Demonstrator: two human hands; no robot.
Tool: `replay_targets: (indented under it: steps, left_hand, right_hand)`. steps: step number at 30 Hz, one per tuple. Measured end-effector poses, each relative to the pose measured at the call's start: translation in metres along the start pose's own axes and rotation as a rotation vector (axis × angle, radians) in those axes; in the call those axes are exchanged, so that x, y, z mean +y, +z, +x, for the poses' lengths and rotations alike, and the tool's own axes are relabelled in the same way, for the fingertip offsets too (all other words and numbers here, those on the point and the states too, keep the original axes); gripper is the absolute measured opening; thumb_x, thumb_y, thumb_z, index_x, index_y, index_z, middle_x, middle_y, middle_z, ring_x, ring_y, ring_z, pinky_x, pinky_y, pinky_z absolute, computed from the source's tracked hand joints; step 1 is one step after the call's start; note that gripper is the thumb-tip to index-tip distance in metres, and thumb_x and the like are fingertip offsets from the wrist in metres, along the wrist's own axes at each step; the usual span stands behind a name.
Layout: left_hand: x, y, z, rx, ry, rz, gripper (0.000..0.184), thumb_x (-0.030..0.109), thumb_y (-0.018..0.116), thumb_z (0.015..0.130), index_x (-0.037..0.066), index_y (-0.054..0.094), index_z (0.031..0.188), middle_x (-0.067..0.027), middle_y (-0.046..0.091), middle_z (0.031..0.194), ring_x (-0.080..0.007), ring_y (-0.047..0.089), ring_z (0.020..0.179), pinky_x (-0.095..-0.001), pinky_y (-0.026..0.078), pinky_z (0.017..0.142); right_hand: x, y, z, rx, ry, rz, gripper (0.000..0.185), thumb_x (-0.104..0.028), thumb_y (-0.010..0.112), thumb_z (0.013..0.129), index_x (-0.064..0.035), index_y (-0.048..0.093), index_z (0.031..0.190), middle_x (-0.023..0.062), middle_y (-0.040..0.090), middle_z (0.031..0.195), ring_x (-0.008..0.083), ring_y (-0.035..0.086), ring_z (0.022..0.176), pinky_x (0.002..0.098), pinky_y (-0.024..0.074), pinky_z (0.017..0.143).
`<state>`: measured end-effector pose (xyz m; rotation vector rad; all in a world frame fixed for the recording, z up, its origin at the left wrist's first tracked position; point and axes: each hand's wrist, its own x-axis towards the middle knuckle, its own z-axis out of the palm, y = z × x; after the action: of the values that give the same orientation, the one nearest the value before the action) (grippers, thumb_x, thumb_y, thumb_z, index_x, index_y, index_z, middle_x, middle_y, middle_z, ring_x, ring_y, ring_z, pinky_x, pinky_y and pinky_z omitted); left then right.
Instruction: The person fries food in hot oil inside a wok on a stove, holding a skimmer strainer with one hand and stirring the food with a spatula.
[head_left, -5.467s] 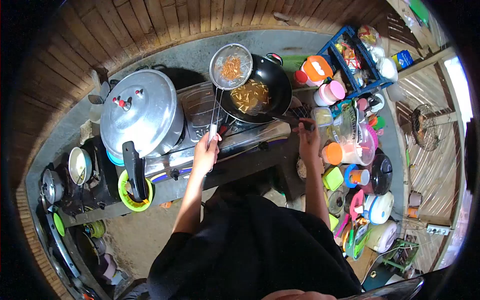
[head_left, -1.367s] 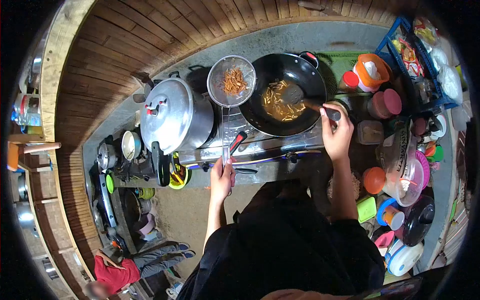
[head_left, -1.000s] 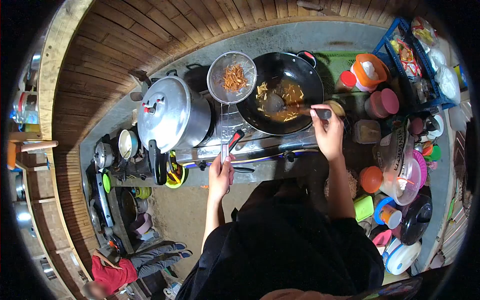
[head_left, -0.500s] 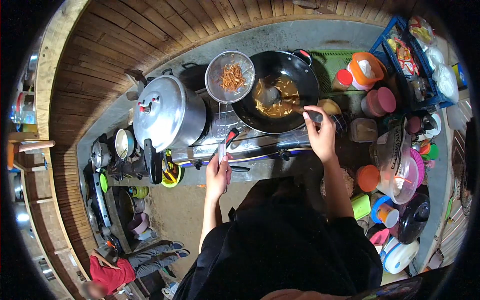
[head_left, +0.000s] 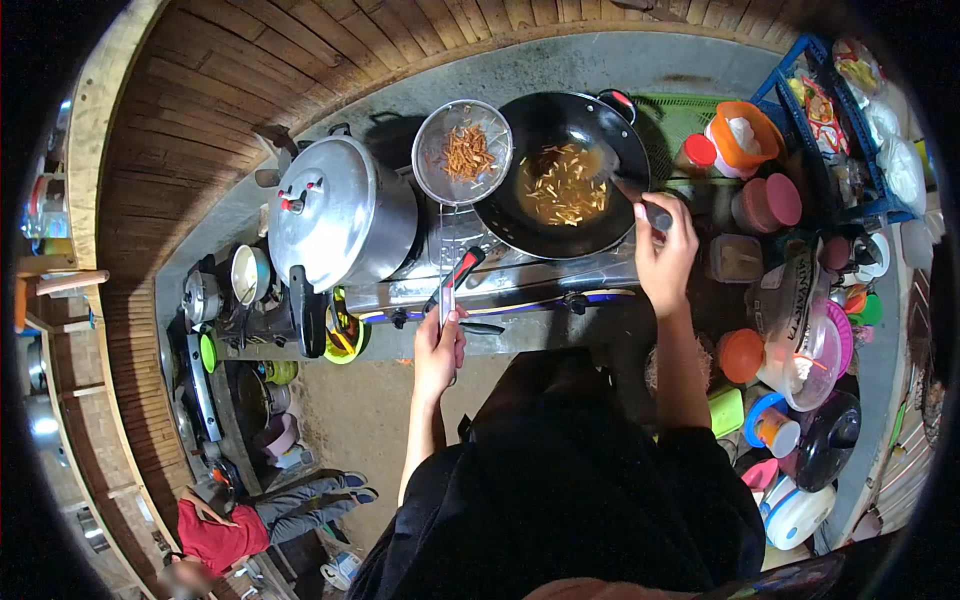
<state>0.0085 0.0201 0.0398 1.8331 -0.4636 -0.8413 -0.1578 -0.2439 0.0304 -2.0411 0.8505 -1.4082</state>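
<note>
My left hand is closed around the handle of a wire-mesh strainer, which holds browned, fried strips. The strainer is held up at the left edge of a black wok. In the wok, pale strips lie in bubbling oil. My right hand grips the dark handle of a spatula, whose blade is at the wok's right side, partly blurred. Close above my left hand is a black and red handle; what it belongs to is unclear.
A large pressure cooker stands left of the wok on the stove. To the right are an orange bowl, a red-lidded jar, a blue rack and several tubs. A person in a red shirt is at lower left.
The spatula has moved from the middle of the wok to its right side, with my right hand shifting right. The strips now lie more spread out. My left hand and the strainer stay nearly still.
</note>
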Motion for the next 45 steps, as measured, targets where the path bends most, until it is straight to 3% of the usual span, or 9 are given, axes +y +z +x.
replay_targets:
  steps: [4,8,17,26,33,37,41,43,45]
  left_hand:
    - [0.002,-0.001,0.000,-0.016,-0.006,0.005,0.022,0.022,0.043,0.097,0.004,0.053,0.093,0.0032,0.038,0.049,-0.0042,0.033,0.037,-0.0217,0.025,0.035]
    - [0.000,-0.006,0.001,-0.038,0.000,0.003,0.022,0.022,0.042,0.097,0.004,0.053,0.093,0.0031,0.038,0.049,-0.0041,0.033,0.037,-0.0214,0.026,0.036]
    - [0.001,-0.022,0.012,-0.096,0.075,-0.006,0.022,0.021,0.041,0.097,0.004,0.053,0.094,0.0031,0.037,0.049,-0.0042,0.032,0.038,-0.0219,0.025,0.036]
    - [-0.006,-0.048,0.023,-0.175,0.151,0.002,0.021,0.020,0.041,0.097,0.004,0.053,0.093,0.0028,0.038,0.049,-0.0042,0.034,0.037,-0.0220,0.026,0.037]
    - [-0.011,-0.067,0.035,-0.249,0.160,-0.034,0.021,0.020,0.040,0.097,0.004,0.053,0.092,0.0028,0.039,0.047,-0.0038,0.033,0.036,-0.0221,0.023,0.035]
    - [-0.020,-0.075,0.043,-0.304,0.174,-0.109,0.020,0.023,0.043,0.096,0.005,0.053,0.094,0.0050,0.036,0.049,-0.0038,0.031,0.037,-0.0211,0.023,0.036]
    - [-0.029,-0.083,0.051,-0.350,0.169,-0.095,0.020,0.021,0.041,0.097,0.005,0.053,0.093,0.0027,0.039,0.049,-0.0041,0.034,0.036,-0.0214,0.025,0.034]
    - [-0.034,-0.085,0.055,-0.360,0.143,-0.121,0.020,0.021,0.041,0.097,0.005,0.053,0.094,0.0025,0.040,0.050,-0.0041,0.034,0.036,-0.0213,0.025,0.034]
    - [-0.037,-0.086,0.057,-0.375,0.129,-0.157,0.020,0.020,0.040,0.097,0.005,0.053,0.093,0.0024,0.040,0.050,-0.0045,0.035,0.036,-0.0214,0.026,0.034]
  right_hand:
    - [0.006,0.017,-0.012,-0.100,0.175,0.128,0.015,-0.012,0.062,0.084,-0.0044,0.059,0.097,0.0071,0.060,0.082,0.0125,0.052,0.062,0.0251,0.0418,0.057]
    - [-0.003,0.008,-0.024,-0.185,0.311,0.214,0.013,-0.011,0.061,0.085,-0.0045,0.060,0.096,0.0041,0.060,0.076,0.0097,0.048,0.059,0.0238,0.0403,0.056]
    - [-0.062,-0.034,-0.023,-0.228,0.224,0.001,0.013,-0.008,0.061,0.083,-0.0018,0.058,0.093,0.0100,0.059,0.076,0.0181,0.055,0.058,0.0260,0.0421,0.054]
    - [-0.041,0.022,-0.040,0.059,0.211,-0.104,0.016,-0.014,0.061,0.085,-0.0039,0.058,0.098,0.0121,0.060,0.086,0.0222,0.060,0.068,0.0296,0.0474,0.059]
    - [-0.037,0.045,-0.068,0.048,0.355,0.103,0.016,-0.017,0.059,0.088,-0.0037,0.060,0.098,0.0052,0.061,0.081,0.0089,0.053,0.065,0.0243,0.0427,0.057]
    - [-0.067,0.027,-0.080,0.007,0.453,0.106,0.015,-0.016,0.058,0.089,-0.0037,0.059,0.098,0.0045,0.060,0.080,0.0070,0.052,0.065,0.0234,0.0418,0.054]
    - [-0.086,0.016,-0.097,-0.004,0.458,0.028,0.014,-0.013,0.055,0.091,-0.0028,0.056,0.100,0.0012,0.055,0.075,0.0056,0.051,0.068,0.0197,0.0419,0.060]
    - [-0.088,0.015,-0.102,0.095,0.381,-0.055,0.015,-0.014,0.058,0.089,-0.0031,0.057,0.098,0.0068,0.061,0.078,0.0077,0.051,0.061,0.0221,0.0415,0.054]
    - [-0.083,0.016,-0.102,0.121,0.365,-0.053,0.015,-0.014,0.058,0.089,-0.0030,0.057,0.098,0.0068,0.060,0.078,0.0076,0.050,0.060,0.0219,0.0409,0.054]
